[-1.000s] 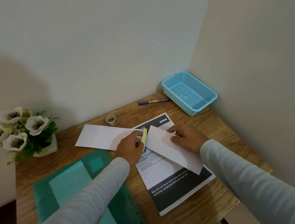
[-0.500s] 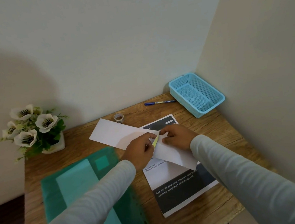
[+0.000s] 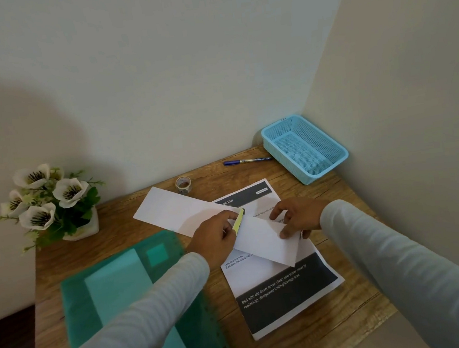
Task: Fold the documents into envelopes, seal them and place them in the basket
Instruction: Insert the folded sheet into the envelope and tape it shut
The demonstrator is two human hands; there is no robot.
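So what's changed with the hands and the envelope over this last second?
The right hand slid rightwards along the envelope, away from the left hand; it now rests, spread, on the envelope's right part. The left hand still pinches the yellow object at the envelope's left end. The second envelope, printed sheet, basket, pen and tape lie as before.

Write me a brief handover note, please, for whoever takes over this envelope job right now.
The left hand pinches a yellow item at the end of the small envelope; the right hand presses that envelope onto the printed document.
A longer envelope lies behind the left hand.
The basket, far right, holds no envelope.
Done: nothing basketed.
Left: fold the document, fill, seal and basket the envelopes.
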